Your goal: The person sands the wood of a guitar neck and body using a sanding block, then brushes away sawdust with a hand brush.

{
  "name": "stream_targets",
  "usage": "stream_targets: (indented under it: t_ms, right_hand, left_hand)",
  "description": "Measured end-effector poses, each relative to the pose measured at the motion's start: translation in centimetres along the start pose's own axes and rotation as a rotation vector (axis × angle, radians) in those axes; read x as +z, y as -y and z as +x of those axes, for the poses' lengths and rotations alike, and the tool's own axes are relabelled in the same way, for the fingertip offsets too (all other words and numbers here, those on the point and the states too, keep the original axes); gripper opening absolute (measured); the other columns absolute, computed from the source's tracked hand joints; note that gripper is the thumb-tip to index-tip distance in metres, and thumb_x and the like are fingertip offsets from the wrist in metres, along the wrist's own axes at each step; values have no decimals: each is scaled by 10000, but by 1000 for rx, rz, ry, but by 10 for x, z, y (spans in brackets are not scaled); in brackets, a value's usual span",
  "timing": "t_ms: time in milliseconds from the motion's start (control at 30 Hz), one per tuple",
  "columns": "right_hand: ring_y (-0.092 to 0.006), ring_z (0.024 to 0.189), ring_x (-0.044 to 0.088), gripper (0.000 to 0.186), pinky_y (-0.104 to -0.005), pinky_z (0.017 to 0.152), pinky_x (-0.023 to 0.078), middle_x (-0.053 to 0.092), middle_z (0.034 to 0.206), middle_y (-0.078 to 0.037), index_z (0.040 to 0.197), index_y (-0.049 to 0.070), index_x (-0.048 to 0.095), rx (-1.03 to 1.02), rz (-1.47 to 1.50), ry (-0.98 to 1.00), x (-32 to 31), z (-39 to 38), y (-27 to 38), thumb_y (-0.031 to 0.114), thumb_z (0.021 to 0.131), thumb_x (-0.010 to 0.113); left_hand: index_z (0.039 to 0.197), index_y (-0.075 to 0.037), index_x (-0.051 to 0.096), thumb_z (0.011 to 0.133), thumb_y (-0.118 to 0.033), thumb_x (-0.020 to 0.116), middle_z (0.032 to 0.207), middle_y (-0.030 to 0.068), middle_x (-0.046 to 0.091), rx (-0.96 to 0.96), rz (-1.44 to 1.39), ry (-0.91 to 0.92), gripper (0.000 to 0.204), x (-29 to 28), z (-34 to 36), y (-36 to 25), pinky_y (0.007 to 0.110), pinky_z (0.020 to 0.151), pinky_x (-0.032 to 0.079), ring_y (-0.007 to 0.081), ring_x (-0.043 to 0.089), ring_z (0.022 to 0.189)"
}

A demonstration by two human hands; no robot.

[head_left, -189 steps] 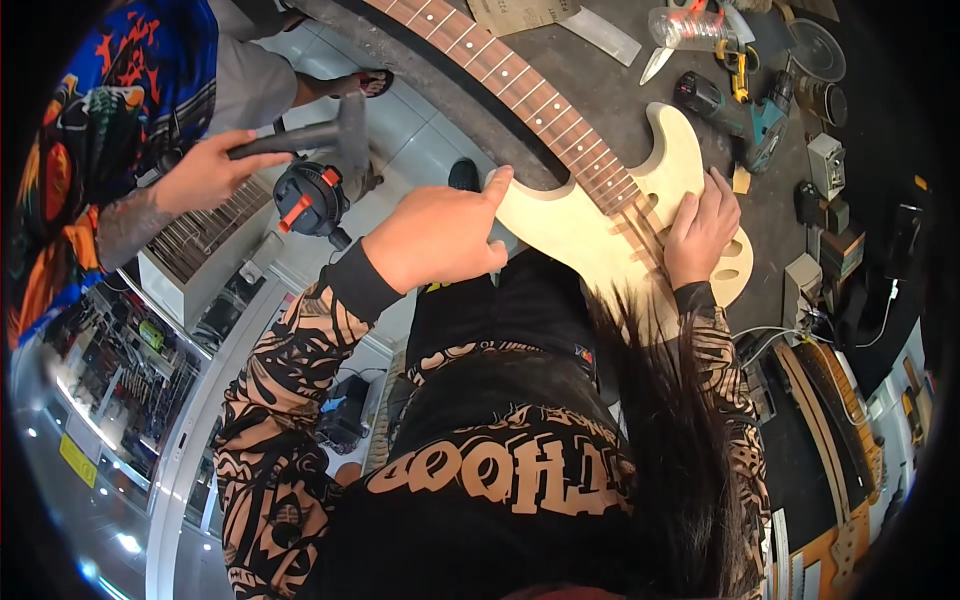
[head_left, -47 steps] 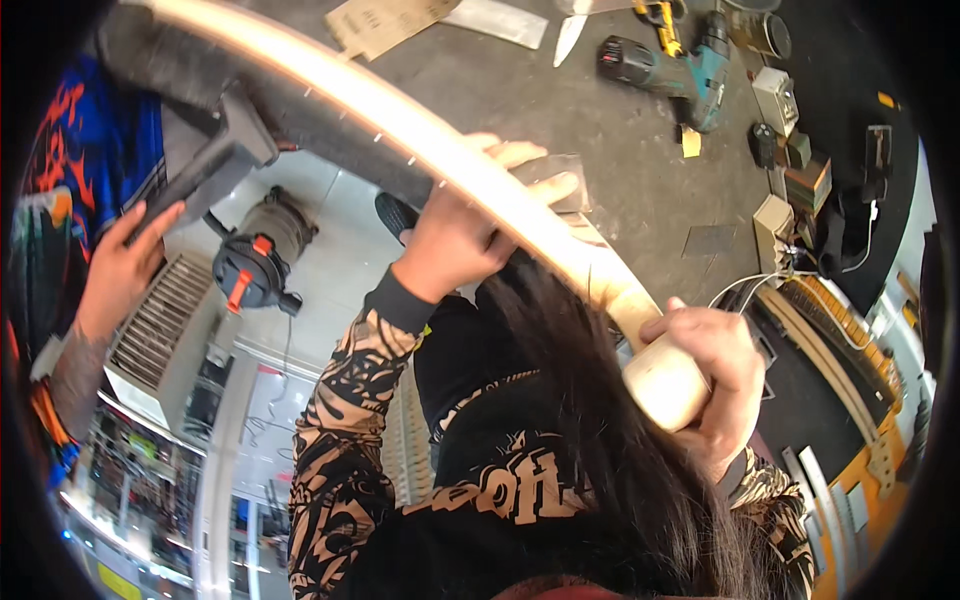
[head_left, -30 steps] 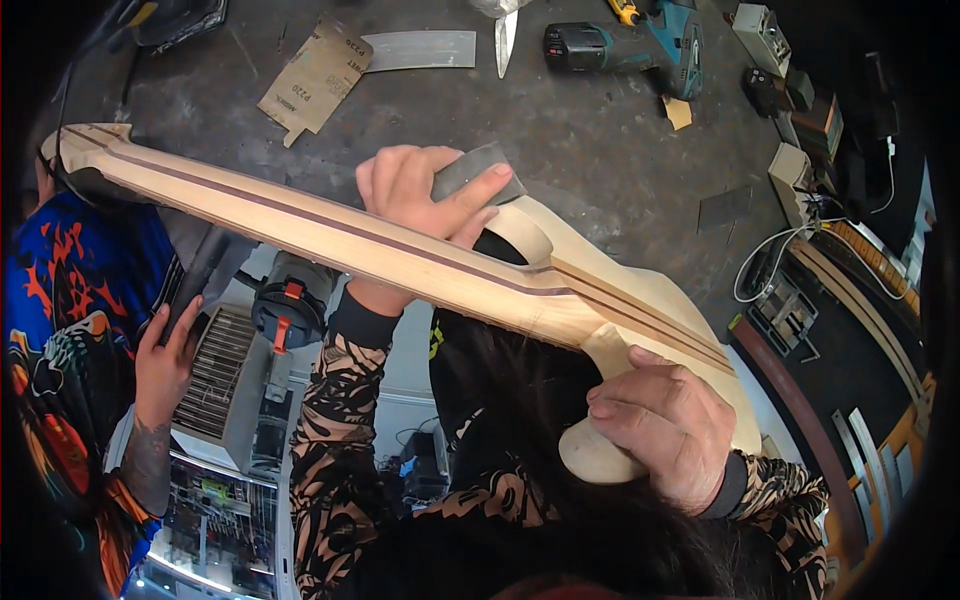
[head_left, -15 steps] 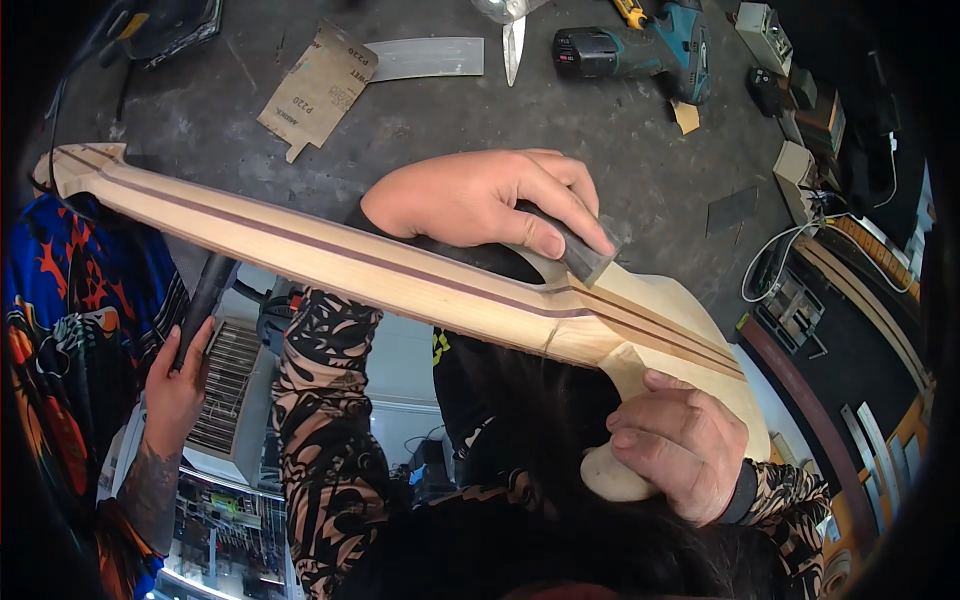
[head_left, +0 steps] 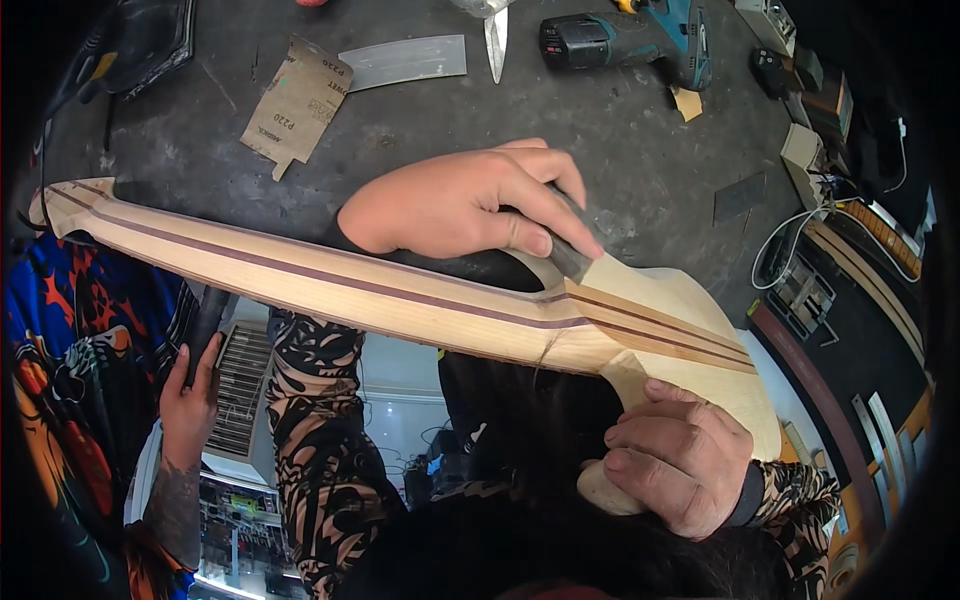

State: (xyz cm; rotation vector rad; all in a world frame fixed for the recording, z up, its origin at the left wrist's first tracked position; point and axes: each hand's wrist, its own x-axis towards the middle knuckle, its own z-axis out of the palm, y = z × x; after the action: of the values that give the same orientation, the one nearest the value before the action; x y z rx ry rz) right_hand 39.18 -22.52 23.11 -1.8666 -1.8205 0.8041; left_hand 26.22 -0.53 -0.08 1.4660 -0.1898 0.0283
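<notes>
Two hands on unfinished guitar, held across view above dark surface. Left hand closed on grey sanding block, pressed where neck meets body. Right hand clamped on lower body horn. Sandpaper sheet and cordless drill lying beyond.

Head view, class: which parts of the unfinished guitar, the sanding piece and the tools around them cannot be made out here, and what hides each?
- Sanding piece: mostly hidden under the left hand; only one dark end shows.
- Guitar body: lower end covered by the right hand.
- Guitar's other face: turned away from the head view.
- Cordless drill: top cut off by the picture's upper edge.
- Second person's hand: grips a dark handle; the tool behind the guitar neck is hidden.
</notes>
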Motion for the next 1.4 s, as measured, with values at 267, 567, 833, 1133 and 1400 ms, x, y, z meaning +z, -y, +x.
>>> stream_targets:
  t_ms: [267, 567, 833, 1133, 1400]
  right_hand:
    - [-163, 777, 748, 463, -412, 939, 679, 781, 971, -22, 1222, 187, 709, 11, 42, 22, -3, 0, -4, 183, 836, 966]
    - [-166, 762, 754, 440, -408, 923, 687, 782, 954, -22, 1188, 183, 699, 30, 16, 32, -3, 2, -1, 175, 831, 956]
    - [-174, 743, 756, 370, -406, 853, 699, 789, 933, -47, 1169, 160, 703, 14, 15, 0, 1, 3, -2, 153, 872, 924]
    - [-212, 789, 773, 273, -433, 863, 703, 793, 941, -80, 1064, 124, 757, 62, 35, 97, -9, 8, 3, 164, 852, 925]
    - [-218, 820, 782, 164, -456, 894, 704, 794, 963, -68, 930, 125, 793, 117, -3, 113, -10, 12, 8, 145, 821, 914]
  left_hand:
    - [1268, -187, 884, 869, -5, 823, 1321, 112, 667, -11, 305, -265, 443, -18, -24, -15, 434, 1120, 462, 327, 577, 1259]
    - [1264, -259, 886, 824, -40, 846, 1315, 117, 681, -158, 641, -429, 493, 12, -56, -16, 451, 1113, 465, 338, 590, 1244]
    - [1245, -411, 875, 858, -217, 870, 1312, 93, 712, -62, 872, -533, 433, 45, -63, 0, 529, 1082, 463, 327, 629, 1236]
    - [1414, -389, 804, 919, -270, 921, 1387, 77, 635, -223, 1002, -858, 523, 119, -61, 17, 470, 1055, 506, 350, 539, 1323]
    - [1414, -177, 792, 853, -185, 956, 1387, 99, 641, -356, 827, -1348, 584, 151, -60, 29, 457, 1041, 532, 313, 622, 1252]
